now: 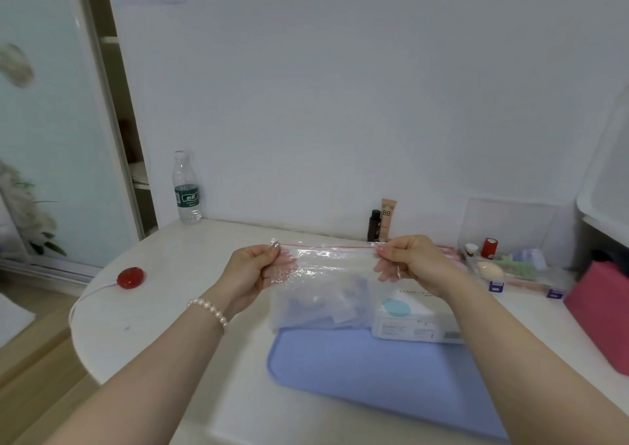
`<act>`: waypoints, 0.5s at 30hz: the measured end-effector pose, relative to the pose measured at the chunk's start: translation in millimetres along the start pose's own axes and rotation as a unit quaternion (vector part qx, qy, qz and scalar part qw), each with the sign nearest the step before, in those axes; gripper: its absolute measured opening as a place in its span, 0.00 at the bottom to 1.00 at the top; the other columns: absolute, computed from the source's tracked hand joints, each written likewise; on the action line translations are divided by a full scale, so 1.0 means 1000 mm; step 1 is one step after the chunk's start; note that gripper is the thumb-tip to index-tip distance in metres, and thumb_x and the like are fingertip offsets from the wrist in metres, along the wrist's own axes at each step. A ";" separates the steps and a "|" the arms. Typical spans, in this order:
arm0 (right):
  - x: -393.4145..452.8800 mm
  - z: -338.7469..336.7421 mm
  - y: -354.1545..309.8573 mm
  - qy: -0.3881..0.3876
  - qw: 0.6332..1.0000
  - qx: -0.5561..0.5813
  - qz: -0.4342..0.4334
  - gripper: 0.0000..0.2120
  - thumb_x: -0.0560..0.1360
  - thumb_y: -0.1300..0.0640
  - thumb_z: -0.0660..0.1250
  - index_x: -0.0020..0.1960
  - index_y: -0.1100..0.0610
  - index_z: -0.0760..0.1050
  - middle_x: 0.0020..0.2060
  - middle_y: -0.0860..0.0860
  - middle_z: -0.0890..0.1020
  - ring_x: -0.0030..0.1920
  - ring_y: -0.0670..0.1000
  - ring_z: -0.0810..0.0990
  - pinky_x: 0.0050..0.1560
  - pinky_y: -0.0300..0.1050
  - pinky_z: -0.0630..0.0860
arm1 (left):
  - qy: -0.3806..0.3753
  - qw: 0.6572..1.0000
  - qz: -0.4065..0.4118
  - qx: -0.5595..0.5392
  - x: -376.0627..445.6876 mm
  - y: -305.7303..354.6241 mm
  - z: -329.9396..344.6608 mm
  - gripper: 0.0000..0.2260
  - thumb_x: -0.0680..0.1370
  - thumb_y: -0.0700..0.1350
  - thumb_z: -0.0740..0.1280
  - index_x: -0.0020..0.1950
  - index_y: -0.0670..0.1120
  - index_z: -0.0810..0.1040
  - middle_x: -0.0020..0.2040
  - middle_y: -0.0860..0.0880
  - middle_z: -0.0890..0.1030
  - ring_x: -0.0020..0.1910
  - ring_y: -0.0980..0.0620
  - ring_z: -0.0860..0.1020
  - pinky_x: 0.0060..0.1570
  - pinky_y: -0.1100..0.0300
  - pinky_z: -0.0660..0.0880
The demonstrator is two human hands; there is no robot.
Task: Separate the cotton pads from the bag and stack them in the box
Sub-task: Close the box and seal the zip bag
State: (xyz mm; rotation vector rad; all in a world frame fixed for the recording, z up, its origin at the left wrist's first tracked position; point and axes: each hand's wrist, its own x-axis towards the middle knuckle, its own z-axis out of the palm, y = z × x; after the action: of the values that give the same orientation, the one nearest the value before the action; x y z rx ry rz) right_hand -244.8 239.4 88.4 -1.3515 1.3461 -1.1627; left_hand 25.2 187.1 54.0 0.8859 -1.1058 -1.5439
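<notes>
A clear zip bag (326,274) with a red seal line hangs in the air above the table, stretched between both hands. My left hand (253,267) pinches its top left corner and my right hand (408,260) pinches its top right corner. White cotton pads (316,305) lie bunched in the bag's lower part, blurred through the plastic. Behind the bag, a white box (418,322) with a teal circle on top rests on the far edge of a blue mat (374,376).
A water bottle (187,189) stands at the back left and a red round object (130,277) with a white cord lies on the left. Two cosmetic tubes (383,221) stand by the wall. A clear organizer (510,267) and a pink box (599,312) sit at the right.
</notes>
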 end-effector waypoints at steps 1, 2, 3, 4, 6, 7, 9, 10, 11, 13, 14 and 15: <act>0.000 -0.001 0.000 -0.006 1.000 -0.008 0.003 0.06 0.75 0.62 0.66 0.40 0.62 0.78 0.30 0.54 0.83 0.28 0.50 0.81 0.27 0.37 0.74 | -0.003 1.000 -0.004 0.000 0.000 0.000 0.000 0.09 0.80 0.39 0.61 0.44 0.37 0.77 0.36 0.45 0.85 0.34 0.52 0.84 0.34 0.62 0.80; 0.000 -0.003 0.000 -0.011 1.000 -0.016 0.007 0.06 0.75 0.62 0.66 0.40 0.62 0.78 0.30 0.54 0.84 0.28 0.50 0.81 0.27 0.37 0.74 | -0.005 1.000 -0.005 0.003 0.000 0.000 -0.001 0.09 0.80 0.39 0.61 0.44 0.38 0.78 0.36 0.45 0.85 0.34 0.51 0.84 0.34 0.62 0.80; -0.001 -0.003 0.000 -0.014 1.000 -0.021 0.011 0.06 0.75 0.62 0.66 0.40 0.62 0.78 0.30 0.54 0.84 0.29 0.50 0.82 0.28 0.37 0.74 | -0.005 1.000 -0.005 0.006 -0.001 0.000 -0.001 0.09 0.80 0.39 0.61 0.44 0.38 0.78 0.37 0.45 0.85 0.34 0.51 0.84 0.34 0.62 0.80; -0.001 -0.004 0.001 -0.014 0.999 -0.025 0.012 0.06 0.75 0.62 0.66 0.41 0.62 0.78 0.30 0.54 0.84 0.29 0.50 0.82 0.28 0.37 0.74 | -0.001 1.000 -0.002 0.007 -0.001 0.000 -0.001 0.09 0.80 0.39 0.61 0.44 0.38 0.78 0.37 0.45 0.85 0.35 0.51 0.84 0.34 0.62 0.80; -0.001 -0.003 0.002 -0.006 0.999 -0.031 0.007 0.06 0.75 0.62 0.66 0.40 0.62 0.78 0.29 0.55 0.83 0.29 0.50 0.82 0.28 0.37 0.74 | 0.012 1.000 0.011 0.003 0.000 -0.003 0.001 0.08 0.80 0.39 0.61 0.44 0.38 0.78 0.36 0.45 0.85 0.35 0.51 0.84 0.35 0.62 0.80; -0.002 -0.002 0.002 0.002 0.999 -0.033 0.001 0.06 0.75 0.62 0.66 0.40 0.63 0.77 0.29 0.55 0.83 0.28 0.50 0.81 0.28 0.37 0.73 | 0.022 1.000 0.020 0.000 0.000 -0.005 0.003 0.08 0.79 0.38 0.62 0.44 0.38 0.78 0.35 0.45 0.84 0.35 0.51 0.84 0.35 0.62 0.80; -0.001 0.002 0.003 0.025 0.999 -0.039 -0.022 0.07 0.74 0.63 0.67 0.38 0.63 0.77 0.27 0.55 0.82 0.25 0.49 0.80 0.28 0.38 0.72 | 0.052 0.998 0.037 -0.004 0.002 -0.009 0.006 0.08 0.79 0.38 0.63 0.43 0.37 0.78 0.34 0.44 0.84 0.34 0.50 0.84 0.38 0.61 0.80; 0.000 0.005 0.004 0.037 0.998 -0.042 -0.034 0.07 0.74 0.64 0.67 0.37 0.64 0.76 0.25 0.55 0.82 0.24 0.49 0.78 0.27 0.38 0.71 | 0.071 0.997 0.043 -0.006 0.003 -0.011 0.007 0.07 0.78 0.38 0.64 0.42 0.37 0.78 0.33 0.44 0.84 0.34 0.49 0.84 0.39 0.60 0.80; 0.000 0.007 0.005 0.051 0.997 -0.041 -0.040 0.07 0.73 0.65 0.68 0.36 0.64 0.76 0.24 0.55 0.81 0.23 0.49 0.78 0.26 0.38 0.71 | 0.088 0.995 0.046 -0.011 0.004 -0.014 0.008 0.07 0.78 0.38 0.65 0.41 0.37 0.78 0.32 0.44 0.83 0.33 0.49 0.83 0.39 0.60 0.80; 0.001 0.008 0.008 0.069 0.996 -0.047 -0.043 0.08 0.73 0.65 0.68 0.35 0.63 0.76 0.23 0.54 0.81 0.23 0.49 0.78 0.26 0.36 0.72 | 0.111 0.992 0.052 -0.021 0.005 -0.017 0.010 0.06 0.77 0.37 0.66 0.41 0.36 0.78 0.31 0.44 0.82 0.31 0.48 0.83 0.38 0.60 0.80; 0.003 0.007 0.010 0.066 0.995 -0.057 -0.039 0.08 0.73 0.65 0.69 0.35 0.62 0.77 0.24 0.54 0.81 0.25 0.49 0.78 0.28 0.37 0.73 | 0.116 0.991 0.055 -0.026 0.005 -0.018 0.012 0.06 0.77 0.36 0.66 0.40 0.36 0.78 0.30 0.44 0.82 0.31 0.47 0.83 0.38 0.59 0.81; 0.003 0.004 0.011 0.051 0.996 -0.074 -0.029 0.07 0.73 0.63 0.69 0.36 0.61 0.78 0.27 0.53 0.83 0.29 0.50 0.79 0.32 0.38 0.74 | 0.118 0.991 0.058 -0.029 0.005 -0.019 0.013 0.07 0.76 0.36 0.66 0.39 0.36 0.78 0.30 0.45 0.81 0.30 0.47 0.83 0.39 0.59 0.81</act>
State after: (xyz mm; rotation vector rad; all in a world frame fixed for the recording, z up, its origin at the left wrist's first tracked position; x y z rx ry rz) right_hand -243.4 236.4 77.1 -1.4618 1.4998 -1.2027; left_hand 6.7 186.6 40.3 0.9224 -0.9204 -1.3315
